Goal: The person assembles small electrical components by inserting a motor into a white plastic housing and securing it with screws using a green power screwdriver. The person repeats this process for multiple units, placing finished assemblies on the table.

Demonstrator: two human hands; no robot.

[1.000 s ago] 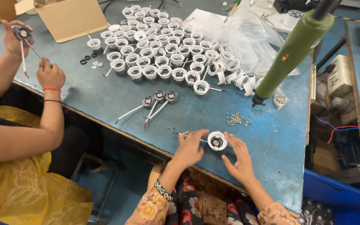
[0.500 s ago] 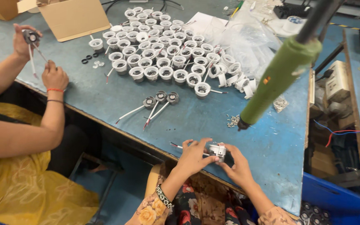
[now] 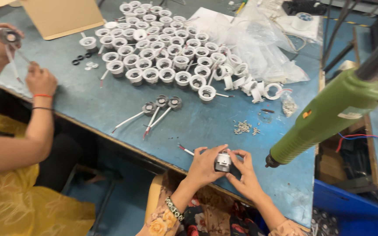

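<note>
Both hands pinch one small white round fitting (image 3: pixel 222 162) at the near table edge (image 3: pixel 206 126): left hand (image 3: pixel 204 166) wraps its left side, right hand (image 3: pixel 246 172) fingers press its right. Red-tipped white wire (image 3: pixel 185 150) trails left from the grip. Green power screwdriver (image 3: pixel 329 118) hangs just right. Loose screws (image 3: pixel 243 127) lie beyond, white fitting pile (image 3: pixel 167 52) farther back. Co-worker's hand (image 3: pixel 40 81) far left.

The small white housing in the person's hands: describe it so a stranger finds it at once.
At the near edge of the blue table, left hand and right hand meet around one small white housing. Unlike the massed white housings farther back, it is lifted off the tabletop.
</note>
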